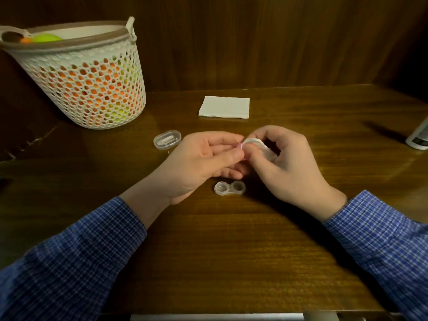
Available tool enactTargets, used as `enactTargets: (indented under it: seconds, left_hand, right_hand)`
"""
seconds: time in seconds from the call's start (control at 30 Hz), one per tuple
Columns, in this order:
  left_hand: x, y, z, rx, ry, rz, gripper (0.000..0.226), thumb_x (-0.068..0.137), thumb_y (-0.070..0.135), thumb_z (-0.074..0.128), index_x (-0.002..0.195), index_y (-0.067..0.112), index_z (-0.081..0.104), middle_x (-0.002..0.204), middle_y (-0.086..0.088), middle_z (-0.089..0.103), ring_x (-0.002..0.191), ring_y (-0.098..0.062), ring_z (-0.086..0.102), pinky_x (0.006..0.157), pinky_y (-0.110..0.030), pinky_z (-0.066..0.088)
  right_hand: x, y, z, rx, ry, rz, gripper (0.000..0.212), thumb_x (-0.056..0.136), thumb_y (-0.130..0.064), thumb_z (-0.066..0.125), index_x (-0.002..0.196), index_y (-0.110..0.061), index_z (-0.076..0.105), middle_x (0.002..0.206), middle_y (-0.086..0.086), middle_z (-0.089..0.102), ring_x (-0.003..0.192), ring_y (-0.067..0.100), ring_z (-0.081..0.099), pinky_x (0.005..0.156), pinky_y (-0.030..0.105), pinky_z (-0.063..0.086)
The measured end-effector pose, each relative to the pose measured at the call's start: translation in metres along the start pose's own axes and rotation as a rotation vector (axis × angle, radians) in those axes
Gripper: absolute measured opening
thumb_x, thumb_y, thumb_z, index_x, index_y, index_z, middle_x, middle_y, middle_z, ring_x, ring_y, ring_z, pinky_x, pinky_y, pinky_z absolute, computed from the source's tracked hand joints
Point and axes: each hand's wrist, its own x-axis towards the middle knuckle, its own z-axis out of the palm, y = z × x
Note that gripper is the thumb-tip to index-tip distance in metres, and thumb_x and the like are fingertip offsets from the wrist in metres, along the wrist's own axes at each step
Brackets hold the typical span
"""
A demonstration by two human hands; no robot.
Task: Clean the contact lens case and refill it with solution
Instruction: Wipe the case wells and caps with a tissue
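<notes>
A clear contact lens case point(229, 188) lies on the wooden table with both wells uncovered, just below my hands. My left hand point(203, 158) pinches a small pink cap point(240, 146) between thumb and fingertips. My right hand point(287, 163) holds a wad of white tissue point(259, 145) and presses it against that cap. The two hands meet above the case, and the cap is mostly hidden by my fingers and the tissue.
A small clear oval box point(167, 139) sits left of my hands. A folded white tissue point(224, 107) lies farther back. A white mesh basket point(85, 75) with orange and green contents stands at the back left. A white bottle point(419, 137) shows at the right edge.
</notes>
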Motion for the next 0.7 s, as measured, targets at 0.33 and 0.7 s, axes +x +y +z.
enactTargets:
  seconds: [0.33, 0.7]
  left_hand:
    - [0.0008, -0.0081, 0.0027, 0.178, 0.120, 0.091, 0.028, 0.100, 0.006, 0.062, 0.126, 0.013, 0.070, 0.100, -0.006, 0.078, 0.091, -0.021, 0.075, 0.081, -0.031, 0.061]
    - [-0.0029, -0.0028, 0.0018, 0.092, 0.011, -0.099, 0.031, 0.108, 0.020, 0.048, 0.113, 0.002, 0.073, 0.095, -0.008, 0.073, 0.083, -0.019, 0.070, 0.078, -0.030, 0.057]
  right_hand:
    - [-0.0036, -0.0011, 0.0063, 0.034, 0.098, 0.086, 0.007, 0.094, -0.026, 0.073, 0.088, -0.024, 0.072, 0.078, -0.013, 0.069, 0.076, 0.005, 0.065, 0.067, 0.012, 0.048]
    - [-0.0010, 0.0041, 0.0034, -0.137, 0.033, -0.170, 0.005, 0.094, -0.009, 0.072, 0.095, -0.010, 0.076, 0.086, -0.003, 0.066, 0.079, 0.005, 0.060, 0.070, 0.013, 0.043]
